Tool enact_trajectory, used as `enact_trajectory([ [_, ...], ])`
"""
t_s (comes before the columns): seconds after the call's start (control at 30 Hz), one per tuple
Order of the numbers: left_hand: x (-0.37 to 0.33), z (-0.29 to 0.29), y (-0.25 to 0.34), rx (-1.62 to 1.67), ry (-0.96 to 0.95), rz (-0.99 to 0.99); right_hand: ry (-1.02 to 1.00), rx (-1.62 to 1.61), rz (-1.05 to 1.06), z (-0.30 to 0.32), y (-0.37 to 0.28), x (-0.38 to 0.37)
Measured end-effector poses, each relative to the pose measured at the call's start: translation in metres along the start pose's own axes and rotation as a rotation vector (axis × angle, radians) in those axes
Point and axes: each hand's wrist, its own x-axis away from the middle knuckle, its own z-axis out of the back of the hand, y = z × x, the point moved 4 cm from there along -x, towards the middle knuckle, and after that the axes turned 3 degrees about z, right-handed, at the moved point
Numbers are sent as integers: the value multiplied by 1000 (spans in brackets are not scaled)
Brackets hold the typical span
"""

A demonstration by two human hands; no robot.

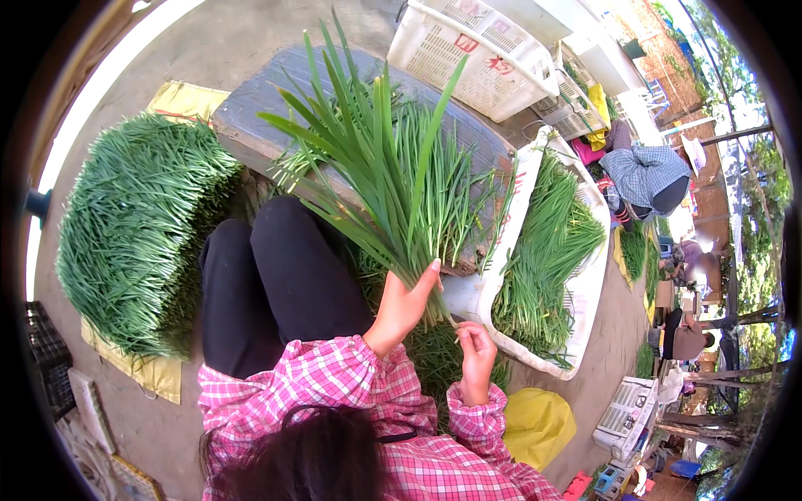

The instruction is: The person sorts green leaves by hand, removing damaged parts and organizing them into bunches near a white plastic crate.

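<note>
My left hand (404,307) is wrapped round the lower stalks of a bunch of Chinese chives (380,167). The long green leaves fan up and to the left, above my knees and a low grey-blue board (271,92). Just below and right of the bunch's base, my right hand (477,359) pinches a thin chive stalk between thumb and fingertips. Loose chives (443,175) lie on the board behind the held bunch. To the right, a white plastic crate (591,305) holds more chives (543,259).
A big stack of chives (142,234) rests on yellow sheeting (171,380) to my left. White crates (476,63) stand beyond the board. Yellow material (539,426) lies near my right elbow. A person in a checked top (643,171) bends over at far right, with others beyond.
</note>
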Motion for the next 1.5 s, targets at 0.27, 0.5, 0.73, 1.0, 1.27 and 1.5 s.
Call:
enact_trajectory([
  [0.27,5,-1,12,-31,-77,-71,-151,633,187,25,-25,-1],
  [0.5,19,-9,14,-404,-48,-216,-66,382,706,-34,-171,3],
  [0.73,38,-19,18,-520,-44,-318,99,394,874,-62,-204,2],
  [1.0,44,-19,16,-655,35,-331,228,230,768,-57,-185,8],
  [1.27,46,-20,22,-848,103,-481,143,213,630,-46,-176,3],
  [1.5,48,-22,30,-911,113,-558,197,128,585,-44,-178,-3],
])
